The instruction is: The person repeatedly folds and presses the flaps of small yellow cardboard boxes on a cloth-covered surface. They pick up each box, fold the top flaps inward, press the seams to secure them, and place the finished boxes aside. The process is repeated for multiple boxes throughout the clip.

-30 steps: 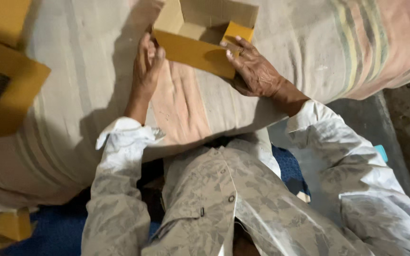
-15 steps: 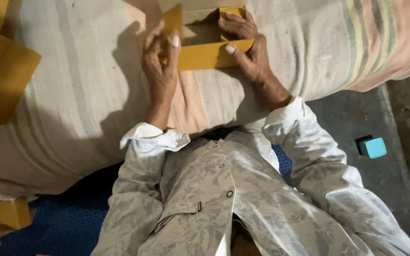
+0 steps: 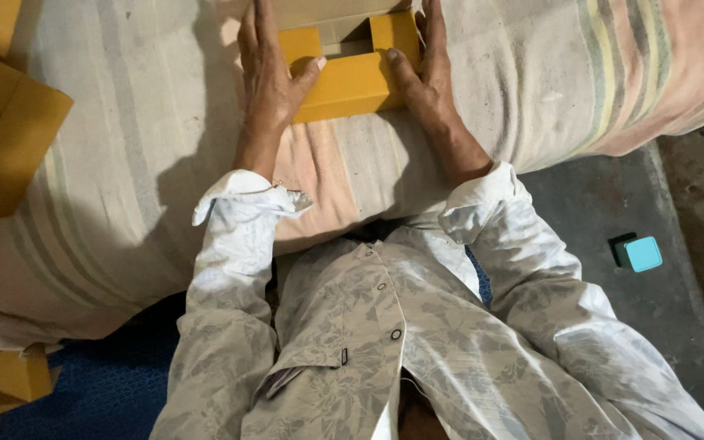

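Yellow box between both hands

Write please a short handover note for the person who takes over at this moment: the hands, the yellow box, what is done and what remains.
Left hand: flat against the left side of the yellow cardboard box, thumb on its front flap.
Right hand: pressed against the right side, thumb on the same flap.
The box lies on the striped cloth, partly cut off by the top edge of the view.
Done: the side and front flaps stand folded up.
Left: the box top is open; closing is not yet done.
Nearby: another yellow box at the left, a small teal cube on the floor.
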Demonstrator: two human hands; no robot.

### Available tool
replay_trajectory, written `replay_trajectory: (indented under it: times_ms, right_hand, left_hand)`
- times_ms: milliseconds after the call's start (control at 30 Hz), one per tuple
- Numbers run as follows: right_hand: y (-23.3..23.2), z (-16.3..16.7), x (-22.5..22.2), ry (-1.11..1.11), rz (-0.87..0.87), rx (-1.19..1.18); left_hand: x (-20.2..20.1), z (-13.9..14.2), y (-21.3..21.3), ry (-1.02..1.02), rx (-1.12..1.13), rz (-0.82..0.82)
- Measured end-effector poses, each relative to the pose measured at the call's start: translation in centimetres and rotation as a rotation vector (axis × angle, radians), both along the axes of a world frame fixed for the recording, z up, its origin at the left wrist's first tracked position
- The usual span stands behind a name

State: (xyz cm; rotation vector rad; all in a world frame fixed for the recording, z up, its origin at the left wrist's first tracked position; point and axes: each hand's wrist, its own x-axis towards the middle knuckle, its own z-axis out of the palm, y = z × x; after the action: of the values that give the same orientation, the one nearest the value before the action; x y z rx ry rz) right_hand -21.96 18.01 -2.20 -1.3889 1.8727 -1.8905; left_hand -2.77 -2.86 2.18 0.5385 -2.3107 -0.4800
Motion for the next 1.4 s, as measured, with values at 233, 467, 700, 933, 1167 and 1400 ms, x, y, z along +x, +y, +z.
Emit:
replay_trajectory:
  times_ms: [233, 467, 700, 933, 1167, 1400]
  right_hand:
    - [0.2, 2.1, 1.5, -0.034, -0.078, 0.023]
    - [-3.3, 8.7, 4.9, 0.705, -0.284, 1.079]
    - [-11.0, 7.3, 8.6, 0.868, -0.033, 0.970]
    - [-7.6, 7.8, 3.8, 0.702, -0.079, 0.925]
    - [-3.8, 5.6, 1.4, 0.706, -0.384, 0.760]
    - [-4.3, 4.4, 0.3, 0.562, -0.404, 0.681]
  left_hand:
    - [0.4, -2.3, 0.8, -0.299, 0.018, 0.003]
    - [1.6, -2.9, 3.7, -0.231, 0.121, -0.028]
    - [2.3, -2.5, 4.1, -0.051, 0.393, 0.009]
    - [3.7, 0.0, 4.9, -0.197, 0.238, 0.030]
    - [0.0, 2.5, 5.1, -0.519, -0.043, 0.148]
    - [-10.3, 1.3, 6.0, -0.405, -0.016, 0.048]
